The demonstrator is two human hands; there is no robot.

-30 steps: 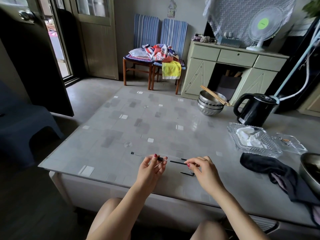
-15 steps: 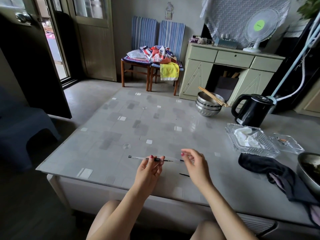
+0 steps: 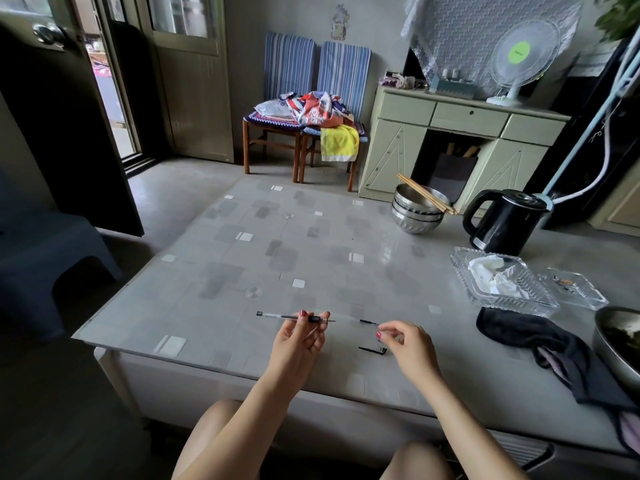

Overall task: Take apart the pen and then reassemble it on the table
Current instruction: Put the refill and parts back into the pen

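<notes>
My left hand (image 3: 298,337) grips the pen barrel (image 3: 277,316), a clear tube with a black grip, level just above the table (image 3: 242,271); its plugged end points left. From the grip end a thin refill (image 3: 360,321) with a dark end runs right toward my right hand (image 3: 408,344). Whether the refill lies on the table or sits in the barrel, I cannot tell. My right thumb and forefinger are pinched just below the refill's end; anything between them is too small to see. A black cap piece (image 3: 372,349) lies on the table under those fingers.
A dark cloth (image 3: 526,334) lies to the right, with two glass dishes (image 3: 464,271) and a black kettle (image 3: 505,223) behind it. Steel bowls with chopsticks (image 3: 415,213) stand at the back. A metal bowl (image 3: 616,341) sits at the right edge.
My right hand let go of the dark piece it held near the barrel, drew back to the right and pinched shut above the cap piece. My left hand kept hold of the barrel.
</notes>
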